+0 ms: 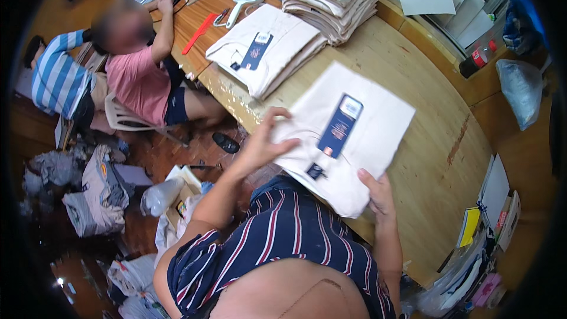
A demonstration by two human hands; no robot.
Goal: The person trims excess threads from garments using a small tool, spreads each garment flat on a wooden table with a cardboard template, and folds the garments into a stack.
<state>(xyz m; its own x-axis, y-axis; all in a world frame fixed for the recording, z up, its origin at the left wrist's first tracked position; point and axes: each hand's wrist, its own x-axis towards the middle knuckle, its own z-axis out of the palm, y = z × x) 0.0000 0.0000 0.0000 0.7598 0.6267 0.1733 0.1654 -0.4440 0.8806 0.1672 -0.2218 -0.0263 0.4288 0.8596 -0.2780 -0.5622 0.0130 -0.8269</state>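
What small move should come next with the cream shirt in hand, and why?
Perhaps move the folded shirt toward the lower pile: the right hand grips one edge, and that pile also looks cream, folded and navy-tagged.

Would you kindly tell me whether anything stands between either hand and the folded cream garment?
Nothing visible does: the folded garment has the left hand at its left edge and the right hand at its right edge, thumb on top.
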